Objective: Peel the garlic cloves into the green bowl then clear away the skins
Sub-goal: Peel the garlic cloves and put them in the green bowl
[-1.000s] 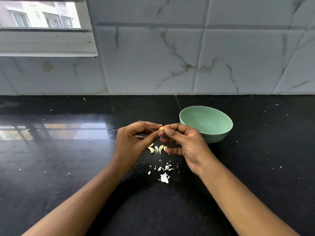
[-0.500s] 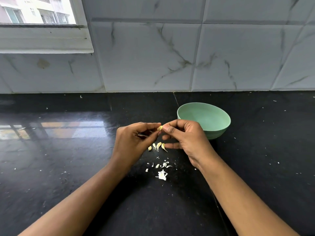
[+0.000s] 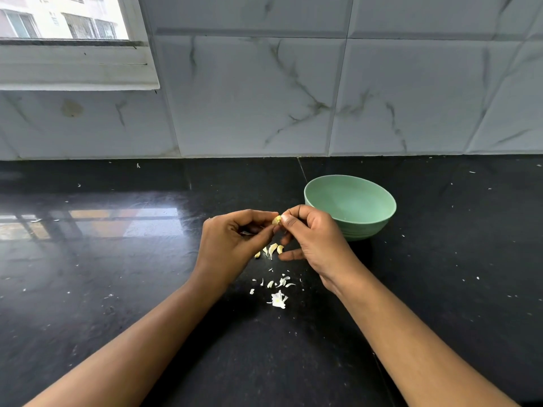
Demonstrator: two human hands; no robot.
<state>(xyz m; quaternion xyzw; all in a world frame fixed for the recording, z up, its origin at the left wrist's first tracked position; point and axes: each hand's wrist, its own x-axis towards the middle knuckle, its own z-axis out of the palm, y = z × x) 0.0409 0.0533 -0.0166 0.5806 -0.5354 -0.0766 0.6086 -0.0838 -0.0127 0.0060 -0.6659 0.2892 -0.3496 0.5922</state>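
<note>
- The left hand (image 3: 232,245) pinched a garlic clove (image 3: 276,220) between thumb and forefinger, probably to steady it above the countertop (image 3: 117,289).
- The right hand (image 3: 314,242) pinched the same clove, likely to strip its skin.
- Loose cloves (image 3: 271,249) and skins (image 3: 277,299) lay beneath the hands.
- The green bowl (image 3: 349,201) stood just behind the right hand, toward the back edge, handy for dropping.

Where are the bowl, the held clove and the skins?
bowl (image 3: 370,229), head view, front outer wall.
clove (image 3: 276,220), head view, its exposed pale end.
skins (image 3: 278,299), head view, the largest white scrap.
</note>
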